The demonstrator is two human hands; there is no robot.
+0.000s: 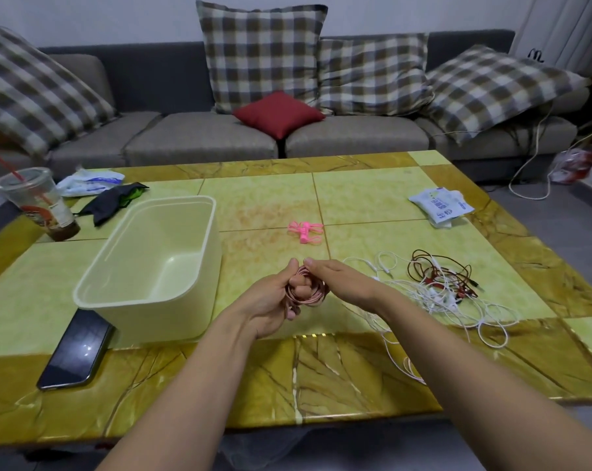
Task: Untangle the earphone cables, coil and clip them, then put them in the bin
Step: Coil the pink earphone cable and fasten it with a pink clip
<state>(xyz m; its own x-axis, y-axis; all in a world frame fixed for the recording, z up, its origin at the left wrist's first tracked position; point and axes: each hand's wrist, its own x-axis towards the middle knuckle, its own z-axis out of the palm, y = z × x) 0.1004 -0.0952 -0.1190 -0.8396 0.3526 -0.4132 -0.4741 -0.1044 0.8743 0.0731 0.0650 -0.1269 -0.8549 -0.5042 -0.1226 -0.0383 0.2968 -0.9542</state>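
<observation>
My left hand (276, 298) holds a pink earphone cable (316, 291) wound in loops around its fingers, above the table's front middle. My right hand (335, 278) pinches the same cable at the top of the coil, thumb and fingertips touching it. A loose pink tail trails off under my right forearm. Several pink clips (305, 230) lie together on the table beyond my hands. A tangle of white earphones (439, 300) and dark red earphones (440, 273) lies to the right. The cream bin (158, 266) stands empty to the left.
A black phone (75, 350) lies by the bin's front corner. A plastic cup (37, 202) with a straw, a dark cloth (112, 202) and a wipes pack (90, 181) sit at the back left. Another packet (440, 205) lies at the back right. A sofa stands behind the table.
</observation>
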